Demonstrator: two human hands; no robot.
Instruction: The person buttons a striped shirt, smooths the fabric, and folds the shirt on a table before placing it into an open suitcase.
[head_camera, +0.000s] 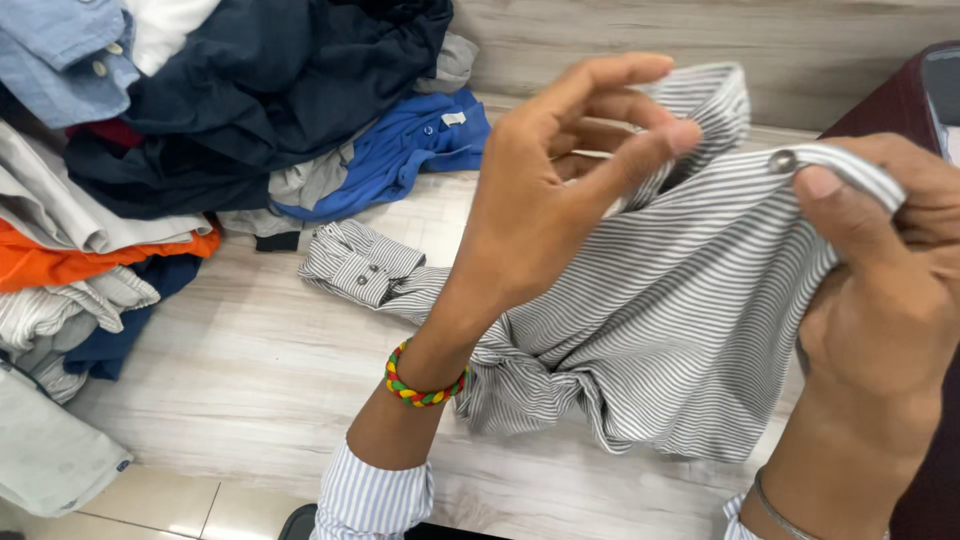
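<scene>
Right hand (880, 300) pinches the grey-and-white striped cotton shirt (680, 320) by its button edge — left hand (545, 190), fingers spread, touches the collar; beyond it, a small white label on a blue shirt (400, 150).

A heap of clothes (150, 150) lies at the upper left on the pale wood-grain surface (250, 380): a navy garment (270, 90), a blue shirt (400, 150), an orange item (70, 262), and a light-blue shirt (60, 55).

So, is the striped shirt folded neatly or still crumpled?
Crumpled. The striped shirt lies bunched on the floor, one cuffed sleeve spread aside, while the left hand and right hand lift its buttoned edge.
</scene>
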